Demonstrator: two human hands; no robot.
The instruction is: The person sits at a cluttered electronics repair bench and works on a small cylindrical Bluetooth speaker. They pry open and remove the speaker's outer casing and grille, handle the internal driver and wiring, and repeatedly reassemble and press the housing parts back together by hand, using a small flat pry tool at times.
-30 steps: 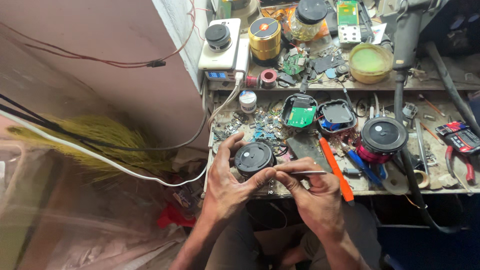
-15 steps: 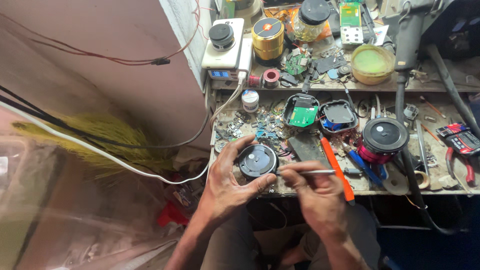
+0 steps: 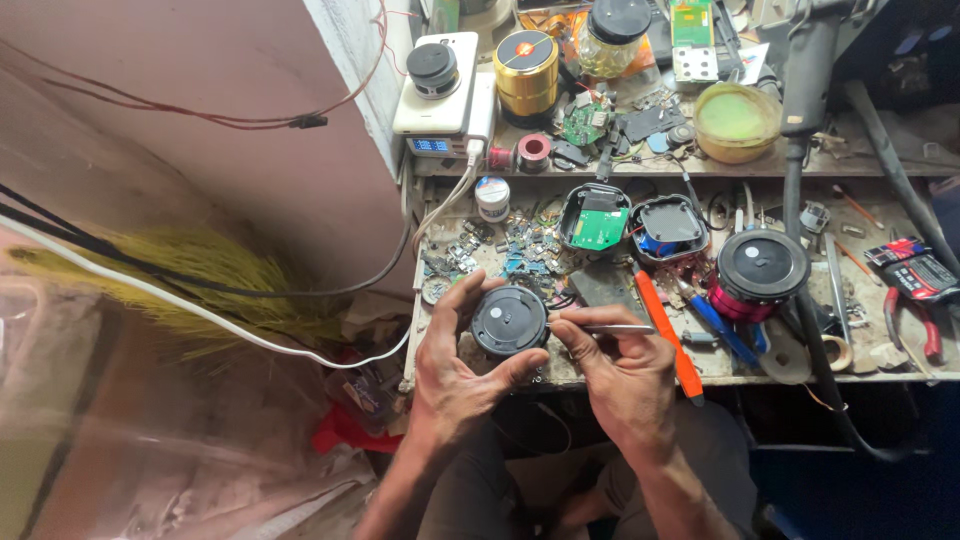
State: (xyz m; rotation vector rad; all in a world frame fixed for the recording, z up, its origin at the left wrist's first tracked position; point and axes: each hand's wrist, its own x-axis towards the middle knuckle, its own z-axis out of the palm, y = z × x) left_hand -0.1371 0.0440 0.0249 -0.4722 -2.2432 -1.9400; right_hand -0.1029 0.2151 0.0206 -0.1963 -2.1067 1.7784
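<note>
My left hand (image 3: pixel 452 365) grips a small round black speaker part (image 3: pixel 509 321) over the front left edge of the workbench (image 3: pixel 760 372). My right hand (image 3: pixel 620 368) pinches a thin metal tool (image 3: pixel 612 328), its tip touching the right rim of the black part. An orange-handled screwdriver (image 3: pixel 665 331) lies on the bench just right of my right hand. Both wrists rest below the bench edge, above my knees.
A red cylindrical speaker with a black top (image 3: pixel 760 272) stands at the right. Two opened black housings (image 3: pixel 635 220) with circuit boards lie behind. Red pliers (image 3: pixel 915 285), a gold speaker (image 3: pixel 527 70), a yellow-green bowl (image 3: pixel 737 120) and scattered small parts crowd the bench. Cables hang at the left wall.
My hands and the black part sit slightly lower and nearer the bench edge in view; the tool tip stays at the part's rim. The view has shifted a little.
</note>
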